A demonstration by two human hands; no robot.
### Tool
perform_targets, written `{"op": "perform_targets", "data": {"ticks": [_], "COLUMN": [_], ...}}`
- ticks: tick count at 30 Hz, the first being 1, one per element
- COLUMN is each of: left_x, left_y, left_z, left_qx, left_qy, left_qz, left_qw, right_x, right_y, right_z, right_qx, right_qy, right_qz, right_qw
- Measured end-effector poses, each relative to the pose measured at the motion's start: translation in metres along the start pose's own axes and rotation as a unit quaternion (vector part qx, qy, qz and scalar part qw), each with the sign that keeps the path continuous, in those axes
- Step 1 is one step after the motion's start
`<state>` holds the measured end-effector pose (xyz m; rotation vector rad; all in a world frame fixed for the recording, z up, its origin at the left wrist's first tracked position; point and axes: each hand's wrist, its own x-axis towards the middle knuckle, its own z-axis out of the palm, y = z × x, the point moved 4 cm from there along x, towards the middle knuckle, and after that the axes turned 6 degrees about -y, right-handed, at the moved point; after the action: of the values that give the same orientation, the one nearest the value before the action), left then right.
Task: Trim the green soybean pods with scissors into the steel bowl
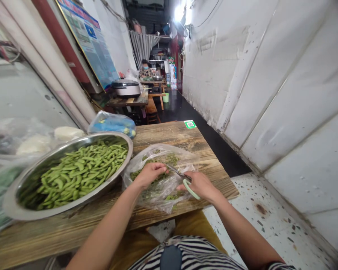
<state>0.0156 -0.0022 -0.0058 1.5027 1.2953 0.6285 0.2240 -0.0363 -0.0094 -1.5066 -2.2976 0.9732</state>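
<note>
My right hand (201,184) is closed around a pair of scissors with pale green handles (192,190), its blades pointing left. Close to the blade tips, my left hand (149,174) has its thumb and fingers pinched together; whatever they hold is too small to make out. Both hands are over a clear plastic bag (160,202) spread on the wooden table, with green trimmings (172,159) in it. To the left of my left hand stands a wide metal bowl (129,150) with many green bean pods (81,170) inside.
Behind the bowl lies a blue-tinted plastic bag (112,123). More plastic bags (30,137) crowd the left side. A green QR code card (189,124) is at the wooden table's (214,165) far edge. A white wall (270,93) runs along the right.
</note>
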Motion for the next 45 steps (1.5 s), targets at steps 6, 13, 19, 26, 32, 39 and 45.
{"op": "perform_targets", "data": {"ticks": [6, 13, 19, 26, 32, 39, 45], "left_x": [-0.003, 0.006, 0.009, 0.004, 0.003, 0.016, 0.074], "left_y": [-0.003, -0.002, 0.005, 0.005, 0.005, -0.006, -0.008], "left_z": [-0.003, -0.002, -0.002, 0.007, 0.019, 0.011, -0.011], "left_qx": [-0.020, -0.213, -0.318, -0.315, -0.333, -0.239, 0.098], "left_qy": [-0.027, 0.004, 0.094, 0.128, 0.133, 0.170, 0.215], "left_qz": [-0.021, -0.026, 0.010, 0.023, 0.027, -0.005, -0.060], "left_qw": [0.999, 0.977, 0.943, 0.940, 0.933, 0.956, 0.970], "right_x": [0.001, 0.011, 0.005, -0.001, 0.001, 0.006, 0.001], "right_y": [0.001, 0.019, 0.013, 0.004, 0.000, 0.019, 0.041], "right_z": [0.001, 0.004, 0.005, 0.004, 0.005, 0.013, 0.005], "right_qx": [-0.037, 0.033, 0.171, 0.172, 0.203, 0.257, 0.182], "right_qy": [0.015, 0.038, -0.056, -0.066, -0.067, -0.088, -0.033], "right_qz": [-0.047, -0.025, -0.080, -0.079, -0.072, 0.002, 0.002], "right_qw": [0.998, 0.998, 0.980, 0.980, 0.974, 0.962, 0.983]}}
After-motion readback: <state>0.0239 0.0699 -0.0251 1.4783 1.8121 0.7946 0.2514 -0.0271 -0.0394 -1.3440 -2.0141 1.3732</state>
